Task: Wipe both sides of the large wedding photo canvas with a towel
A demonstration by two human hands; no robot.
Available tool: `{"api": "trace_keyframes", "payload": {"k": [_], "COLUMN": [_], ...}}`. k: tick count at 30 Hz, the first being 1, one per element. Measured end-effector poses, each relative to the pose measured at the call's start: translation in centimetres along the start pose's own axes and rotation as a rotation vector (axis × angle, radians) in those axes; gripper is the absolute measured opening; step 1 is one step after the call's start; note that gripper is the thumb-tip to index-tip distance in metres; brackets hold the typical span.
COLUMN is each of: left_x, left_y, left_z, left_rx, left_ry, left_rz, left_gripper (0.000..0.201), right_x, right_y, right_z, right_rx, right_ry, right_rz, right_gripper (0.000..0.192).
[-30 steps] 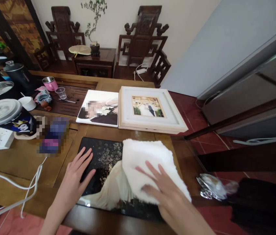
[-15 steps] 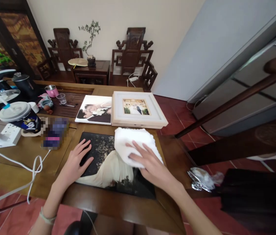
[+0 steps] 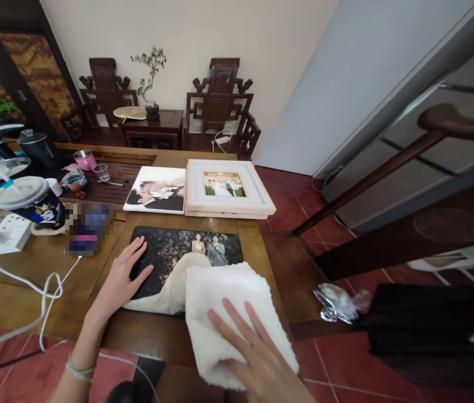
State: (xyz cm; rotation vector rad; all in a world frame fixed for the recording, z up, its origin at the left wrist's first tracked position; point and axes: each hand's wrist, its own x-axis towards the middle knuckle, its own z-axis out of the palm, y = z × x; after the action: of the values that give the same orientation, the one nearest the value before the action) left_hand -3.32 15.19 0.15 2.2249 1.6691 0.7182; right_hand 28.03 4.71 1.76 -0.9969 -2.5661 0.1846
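Note:
A dark wedding photo panel (image 3: 165, 254) lies flat on the table, showing a couple and a long pale dress. My left hand (image 3: 125, 274) rests open on its left edge, fingers spread. Under my right hand (image 3: 254, 347) is a white fluffy cloth (image 3: 224, 285), gripped with the fingers stretched across its top. The cloth covers the panel's lower right part and reaches past the table's near edge. Beyond the panel are a white-edged photo print (image 3: 157, 193) and a pale framed wedding photo (image 3: 231, 168), side by side.
To the left sit a phone (image 3: 89, 229) on a white cable (image 3: 47, 302), a power strip (image 3: 10, 235) and a dark tub with a white lid (image 3: 21, 193). A pink cup (image 3: 84, 160) stands farther back. A wooden chair (image 3: 388, 246) is at the right.
My right hand has drawn the white cloth toward me and downward, uncovering the couple on the panel. My left hand stays on the panel's left edge. The view has shifted slightly.

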Motion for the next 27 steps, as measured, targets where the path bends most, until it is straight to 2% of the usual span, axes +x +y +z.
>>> {"api": "trace_keyframes", "payload": {"k": [3, 9, 12, 15, 21, 23, 25, 27], "left_x": [0.1, 0.2, 0.1, 0.0, -0.1, -0.1, -0.1, -0.1], "left_y": [-0.2, -0.3, -0.3, -0.3, 0.0, 0.0, -0.1, -0.2], "left_z": [-0.1, -0.4, -0.3, -0.2, -0.3, -0.3, -0.3, -0.3], "left_rx": [0.002, -0.056, -0.060, -0.067, -0.057, -0.058, -0.059, -0.057], "left_ry": [0.006, 0.016, 0.008, -0.005, -0.032, -0.040, -0.046, -0.049], "left_rz": [0.030, 0.074, 0.050, 0.017, -0.019, -0.016, -0.010, 0.002], "left_gripper": [0.052, 0.050, 0.051, 0.053, 0.054, 0.053, 0.052, 0.052], "right_x": [1.2, 7.5, 9.5, 8.8, 2.6, 1.1, 0.4, 0.6], "right_y": [1.6, 8.8, 10.2, 8.8, 1.7, 0.2, -0.2, 0.8], "right_z": [-0.8, -0.7, -0.1, 0.4, 0.4, -0.1, -0.6, -0.9], "right_rx": [0.061, 0.071, 0.024, -0.031, -0.046, -0.021, 0.020, 0.068], "right_ry": [-0.050, -0.074, -0.064, -0.051, 0.043, 0.041, 0.013, -0.024], "right_rz": [0.015, 0.132, 0.174, 0.139, 0.046, 0.026, 0.002, -0.020], "right_gripper": [0.052, 0.070, 0.073, 0.069, 0.049, 0.043, 0.041, 0.042]}}
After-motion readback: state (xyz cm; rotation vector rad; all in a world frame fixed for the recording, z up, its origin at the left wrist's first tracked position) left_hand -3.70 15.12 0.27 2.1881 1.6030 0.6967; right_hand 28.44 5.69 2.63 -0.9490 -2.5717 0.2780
